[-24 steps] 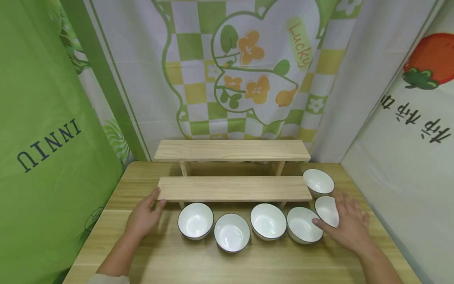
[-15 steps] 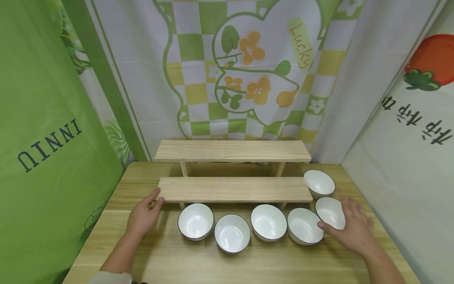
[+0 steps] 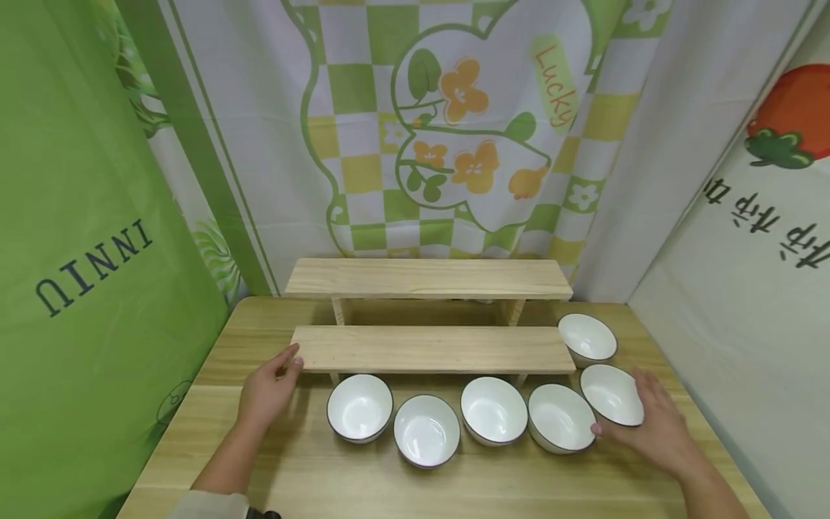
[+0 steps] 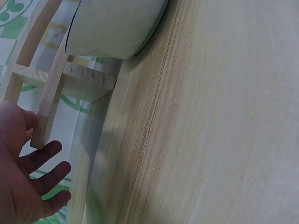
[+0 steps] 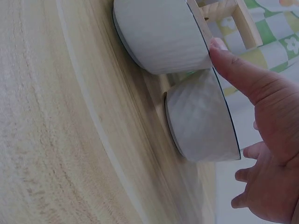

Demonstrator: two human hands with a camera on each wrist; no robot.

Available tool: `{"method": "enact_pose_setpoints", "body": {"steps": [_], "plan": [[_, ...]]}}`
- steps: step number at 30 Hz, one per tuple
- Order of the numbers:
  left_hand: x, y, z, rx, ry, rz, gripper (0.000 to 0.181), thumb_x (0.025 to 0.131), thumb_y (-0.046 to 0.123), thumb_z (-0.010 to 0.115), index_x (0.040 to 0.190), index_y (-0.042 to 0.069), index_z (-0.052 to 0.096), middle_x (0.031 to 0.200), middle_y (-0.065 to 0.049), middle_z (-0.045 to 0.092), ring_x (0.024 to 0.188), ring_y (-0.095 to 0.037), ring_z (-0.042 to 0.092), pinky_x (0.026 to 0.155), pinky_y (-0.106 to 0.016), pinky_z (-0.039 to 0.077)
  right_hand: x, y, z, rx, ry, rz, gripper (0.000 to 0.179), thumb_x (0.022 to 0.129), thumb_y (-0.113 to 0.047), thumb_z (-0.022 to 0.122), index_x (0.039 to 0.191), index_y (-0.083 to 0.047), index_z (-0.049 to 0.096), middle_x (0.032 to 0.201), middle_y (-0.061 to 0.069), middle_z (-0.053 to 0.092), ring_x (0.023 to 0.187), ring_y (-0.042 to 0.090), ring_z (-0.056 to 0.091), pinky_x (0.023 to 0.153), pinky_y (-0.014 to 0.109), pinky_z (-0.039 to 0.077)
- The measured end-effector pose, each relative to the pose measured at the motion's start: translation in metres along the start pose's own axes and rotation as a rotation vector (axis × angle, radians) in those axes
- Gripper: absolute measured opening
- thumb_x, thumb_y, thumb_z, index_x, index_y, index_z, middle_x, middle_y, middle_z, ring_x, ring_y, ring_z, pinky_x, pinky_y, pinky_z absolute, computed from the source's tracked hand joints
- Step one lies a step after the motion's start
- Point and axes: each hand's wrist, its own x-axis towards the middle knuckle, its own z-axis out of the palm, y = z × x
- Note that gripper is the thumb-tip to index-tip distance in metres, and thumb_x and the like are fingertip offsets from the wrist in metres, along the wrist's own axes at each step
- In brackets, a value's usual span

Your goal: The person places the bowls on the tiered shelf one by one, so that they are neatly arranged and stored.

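Observation:
In the head view my left hand [image 3: 269, 386] holds the left front corner of the two-tier wooden shelf [image 3: 431, 349] between thumb and index finger. The other left fingers spread free in the left wrist view. My right hand [image 3: 664, 429] has its fingers extended beside a white, dark-rimmed bowl [image 3: 612, 395] at the right. Its thumb touches or nearly touches the rim of the neighbouring bowl [image 3: 561, 418]. The right wrist view shows the thumb at the rims where two bowls [image 5: 198, 116] meet, with the remaining fingers apart.
More white bowls stand before the shelf: one on the left [image 3: 359, 408], one set slightly forward [image 3: 426, 431], and one right of centre [image 3: 494, 409]. A further bowl [image 3: 587, 337] sits beside the shelf's right end. Printed curtains [image 3: 259, 144] enclose the wooden table [image 3: 337, 490].
My right hand has shifted right and slightly nearer, uncovering more of the right-hand bowl. My left hand stays at the shelf corner. The bowls keep their arrangement as the view shifts slightly.

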Motion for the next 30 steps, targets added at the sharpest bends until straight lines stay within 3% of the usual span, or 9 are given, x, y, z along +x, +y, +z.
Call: {"method": "enact_pose_setpoints", "body": {"steps": [8, 14, 23, 30], "plan": [[0.000, 0.004, 0.000, -0.023, 0.014, -0.008, 0.052, 0.106, 0.052, 0.053, 0.149, 0.024, 0.059, 0.130, -0.023, 0.069, 0.122, -0.042, 0.063, 0.100, -0.061, 0.048, -0.003, 0.008, -0.002, 0.140, -0.032, 0.016, 0.126, 0.076, -0.037, 0.093, 0.163, 0.003, 0.009, 0.162, 0.042, 0.009, 0.144, 0.067, 0.015, 0.107, 0.083, 0.019], [0.001, 0.002, 0.001, -0.027, 0.040, -0.018, 0.051, 0.105, 0.051, 0.056, 0.147, 0.023, 0.061, 0.116, -0.019, 0.072, 0.113, -0.035, 0.065, 0.092, -0.055, 0.051, -0.002, 0.015, -0.002, 0.155, -0.054, 0.010, 0.130, 0.076, -0.035, 0.093, 0.163, 0.003, 0.005, 0.161, 0.044, 0.007, 0.144, 0.068, 0.012, 0.109, 0.083, 0.015], [0.001, -0.001, 0.004, -0.046, 0.063, -0.024, 0.050, 0.104, 0.052, 0.056, 0.146, 0.024, 0.062, 0.122, -0.022, 0.072, 0.114, -0.036, 0.066, 0.094, -0.057, 0.050, 0.004, 0.024, 0.002, 0.156, -0.126, 0.059, 0.139, 0.077, -0.036, 0.093, 0.161, 0.004, -0.011, 0.159, 0.047, 0.003, 0.142, 0.070, 0.011, 0.108, 0.083, 0.016], [0.000, 0.001, 0.006, -0.074, 0.081, -0.033, 0.048, 0.104, 0.048, 0.061, 0.143, 0.022, 0.064, 0.117, -0.020, 0.073, 0.109, -0.033, 0.067, 0.091, -0.052, 0.051, 0.005, 0.028, 0.004, 0.186, -0.148, 0.126, 0.138, 0.081, -0.038, 0.089, 0.161, -0.001, -0.017, 0.161, 0.044, 0.001, 0.143, 0.069, 0.012, 0.111, 0.080, 0.016]]}}
